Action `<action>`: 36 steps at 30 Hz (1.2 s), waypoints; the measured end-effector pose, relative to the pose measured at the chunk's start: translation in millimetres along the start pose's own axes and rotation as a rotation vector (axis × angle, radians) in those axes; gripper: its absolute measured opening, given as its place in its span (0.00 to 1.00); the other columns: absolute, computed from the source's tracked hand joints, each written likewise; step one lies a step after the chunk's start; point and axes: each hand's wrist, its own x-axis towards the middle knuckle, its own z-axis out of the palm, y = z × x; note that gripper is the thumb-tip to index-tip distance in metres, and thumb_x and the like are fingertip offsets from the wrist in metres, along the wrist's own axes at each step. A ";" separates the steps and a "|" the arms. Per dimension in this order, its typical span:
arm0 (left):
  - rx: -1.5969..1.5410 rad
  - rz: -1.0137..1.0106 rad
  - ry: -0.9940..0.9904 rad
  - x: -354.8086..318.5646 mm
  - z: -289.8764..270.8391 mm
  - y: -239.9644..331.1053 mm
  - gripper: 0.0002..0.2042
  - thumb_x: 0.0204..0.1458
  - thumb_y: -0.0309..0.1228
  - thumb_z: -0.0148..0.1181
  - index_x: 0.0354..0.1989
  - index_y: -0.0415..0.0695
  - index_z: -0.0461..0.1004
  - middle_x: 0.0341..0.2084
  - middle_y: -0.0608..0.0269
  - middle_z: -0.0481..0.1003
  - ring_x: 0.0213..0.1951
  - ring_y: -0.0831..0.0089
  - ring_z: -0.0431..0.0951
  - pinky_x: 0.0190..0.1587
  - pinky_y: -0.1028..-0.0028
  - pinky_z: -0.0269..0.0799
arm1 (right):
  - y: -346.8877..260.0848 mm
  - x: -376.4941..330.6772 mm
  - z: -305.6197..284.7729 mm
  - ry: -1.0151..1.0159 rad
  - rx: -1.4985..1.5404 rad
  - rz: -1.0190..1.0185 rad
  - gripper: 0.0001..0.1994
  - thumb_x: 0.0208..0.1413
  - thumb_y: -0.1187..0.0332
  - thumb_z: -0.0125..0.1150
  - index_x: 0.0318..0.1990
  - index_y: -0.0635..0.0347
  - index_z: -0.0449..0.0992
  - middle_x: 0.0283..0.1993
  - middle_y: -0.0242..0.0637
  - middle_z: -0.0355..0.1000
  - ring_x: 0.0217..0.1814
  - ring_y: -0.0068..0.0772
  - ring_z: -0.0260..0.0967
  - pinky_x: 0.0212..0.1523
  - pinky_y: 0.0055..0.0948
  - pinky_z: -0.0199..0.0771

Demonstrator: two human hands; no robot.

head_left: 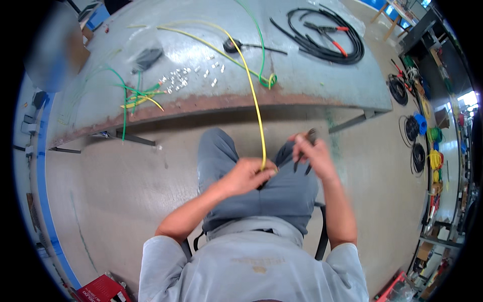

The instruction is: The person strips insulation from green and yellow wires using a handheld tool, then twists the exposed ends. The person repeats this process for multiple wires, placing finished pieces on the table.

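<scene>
Over my lap, my left hand (pixel 251 175) is closed around the end of a yellow wire (pixel 255 100). From there the wire runs up across the table edge and bends back over the tabletop. To its right, my right hand (pixel 313 153) grips dark pliers (pixel 312 136), slightly blurred, with two prongs pointing down below the fingers. The pliers are apart from the wire. A green wire (pixel 262 45) lies on the table and ends in a small loop near the yellow one.
On the metal table (pixel 302 90) are a coiled black cable (pixel 354 50), red-handled cutters (pixel 334 38), a black tape measure (pixel 231 46), scattered small metal terminals (pixel 176 78) and short green-yellow wires (pixel 143 97). Cable coils (pixel 435 158) line the floor at right. A red box (pixel 103 289) sits lower left.
</scene>
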 end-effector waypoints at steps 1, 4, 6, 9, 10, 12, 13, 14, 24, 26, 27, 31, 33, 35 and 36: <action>-0.021 -0.018 -0.045 -1.8 6.1 -0.2 0.08 0.66 0.30 0.64 0.46 0.38 0.81 0.27 0.59 0.79 0.30 0.76 0.78 0.35 0.70 0.76 | 3.1 8.8 16.0 -0.092 0.021 0.026 0.18 0.70 0.51 0.60 0.43 0.59 0.80 0.27 0.25 0.75 0.28 0.16 0.69 0.28 0.20 0.65; 0.146 0.144 -0.178 -11.3 21.8 -7.5 0.14 0.65 0.35 0.65 0.53 0.39 0.79 0.36 0.56 0.82 0.39 0.66 0.83 0.43 0.66 0.79 | 6.6 39.8 61.5 -0.250 0.107 0.110 0.16 0.69 0.54 0.63 0.45 0.59 0.80 0.28 0.26 0.75 0.29 0.16 0.71 0.27 0.20 0.64; 0.188 0.131 -0.322 -14.4 16.2 -7.1 0.21 0.63 0.41 0.67 0.58 0.40 0.77 0.43 0.53 0.82 0.44 0.59 0.84 0.46 0.63 0.79 | 21.7 55.2 78.0 -0.285 0.234 0.105 0.13 0.66 0.59 0.67 0.46 0.59 0.79 0.29 0.27 0.75 0.29 0.19 0.73 0.28 0.22 0.66; 0.236 -0.024 -0.439 -20.4 -41.5 -10.0 0.34 0.59 0.51 0.69 0.68 0.43 0.70 0.58 0.52 0.78 0.55 0.58 0.81 0.57 0.60 0.76 | 6.6 46.5 99.3 -0.167 0.093 -0.119 0.10 0.67 0.62 0.66 0.41 0.60 0.77 0.27 0.26 0.74 0.28 0.17 0.71 0.30 0.22 0.70; 0.152 -0.126 -0.414 -18.0 -66.9 -17.6 0.36 0.59 0.52 0.68 0.71 0.44 0.68 0.61 0.52 0.76 0.58 0.58 0.79 0.61 0.59 0.74 | 6.8 42.5 100.4 -0.143 0.125 -0.182 0.09 0.66 0.64 0.67 0.41 0.60 0.77 0.27 0.26 0.74 0.29 0.17 0.71 0.31 0.22 0.71; -0.181 -0.097 -0.269 -0.9 -99.2 -25.3 0.40 0.62 0.54 0.64 0.77 0.46 0.59 0.67 0.53 0.72 0.63 0.59 0.76 0.65 0.57 0.71 | 6.6 30.8 105.6 -0.096 0.123 -0.233 0.08 0.65 0.67 0.69 0.41 0.60 0.76 0.27 0.27 0.74 0.30 0.16 0.72 0.32 0.23 0.72; -0.421 0.048 -0.160 13.2 -110.8 -14.7 0.41 0.65 0.54 0.61 0.80 0.48 0.53 0.69 0.53 0.70 0.65 0.60 0.74 0.66 0.56 0.71 | 8.0 25.4 107.9 -0.099 0.118 -0.281 0.08 0.65 0.67 0.69 0.41 0.60 0.77 0.27 0.26 0.74 0.30 0.16 0.71 0.32 0.23 0.72; -0.475 0.022 -0.082 28.5 -116.6 -2.3 0.39 0.68 0.52 0.58 0.81 0.48 0.51 0.68 0.51 0.71 0.62 0.61 0.76 0.63 0.58 0.73 | 10.5 18.3 113.0 -0.091 0.105 -0.293 0.08 0.64 0.67 0.70 0.41 0.61 0.77 0.27 0.26 0.74 0.29 0.16 0.70 0.32 0.23 0.71; -0.789 0.204 0.417 129.3 -191.2 169.0 0.21 0.74 0.43 0.50 0.66 0.41 0.64 0.31 0.64 0.76 0.26 0.78 0.67 0.30 0.73 0.66 | 47.6 -10.4 99.6 -0.059 -0.455 -0.640 0.14 0.60 0.62 0.74 0.35 0.60 0.75 0.28 0.44 0.73 0.27 0.48 0.73 0.29 0.40 0.73; -0.778 0.223 0.429 134.4 -221.4 201.7 0.19 0.73 0.43 0.51 0.62 0.41 0.67 0.30 0.65 0.74 0.25 0.81 0.63 0.25 0.79 0.58 | 63.9 -5.0 92.4 -0.078 -0.548 -0.660 0.14 0.60 0.60 0.74 0.35 0.59 0.74 0.29 0.43 0.73 0.29 0.50 0.74 0.31 0.43 0.74; -0.745 0.286 0.439 134.7 -245.3 210.1 0.19 0.73 0.42 0.51 0.62 0.41 0.67 0.30 0.66 0.72 0.25 0.82 0.63 0.23 0.81 0.56 | 73.3 -1.4 92.0 -0.092 -0.590 -0.670 0.15 0.60 0.59 0.73 0.35 0.58 0.74 0.30 0.43 0.73 0.31 0.51 0.75 0.32 0.44 0.75; -0.734 0.456 0.417 101.5 -319.8 287.9 0.20 0.73 0.41 0.53 0.60 0.35 0.65 0.30 0.69 0.68 0.24 0.85 0.59 0.20 0.84 0.53 | 99.0 17.8 95.7 -0.161 -0.751 -0.667 0.15 0.62 0.54 0.69 0.37 0.56 0.76 0.34 0.42 0.75 0.36 0.54 0.76 0.35 0.49 0.76; -0.747 0.490 0.385 86.3 -320.5 322.2 0.20 0.74 0.41 0.49 0.61 0.34 0.65 0.29 0.70 0.65 0.22 0.86 0.57 0.18 0.84 0.54 | 105.2 27.8 90.5 -0.153 -0.827 -0.651 0.15 0.63 0.53 0.67 0.38 0.55 0.76 0.36 0.42 0.76 0.38 0.55 0.77 0.37 0.51 0.77; -0.659 0.603 0.290 72.9 -317.4 338.0 0.22 0.75 0.42 0.47 0.62 0.33 0.64 0.28 0.70 0.65 0.21 0.86 0.56 0.16 0.84 0.52 | 108.5 37.3 86.2 -0.116 -0.833 -0.580 0.15 0.62 0.52 0.68 0.47 0.51 0.79 0.38 0.40 0.77 0.41 0.54 0.78 0.40 0.50 0.79; -0.621 0.622 0.265 69.6 -308.1 344.1 0.21 0.75 0.42 0.47 0.62 0.34 0.65 0.27 0.71 0.64 0.20 0.87 0.55 0.16 0.84 0.52 | 106.9 40.8 81.7 -0.053 -0.864 -0.594 0.17 0.61 0.52 0.69 0.49 0.50 0.80 0.40 0.40 0.78 0.42 0.53 0.79 0.41 0.50 0.80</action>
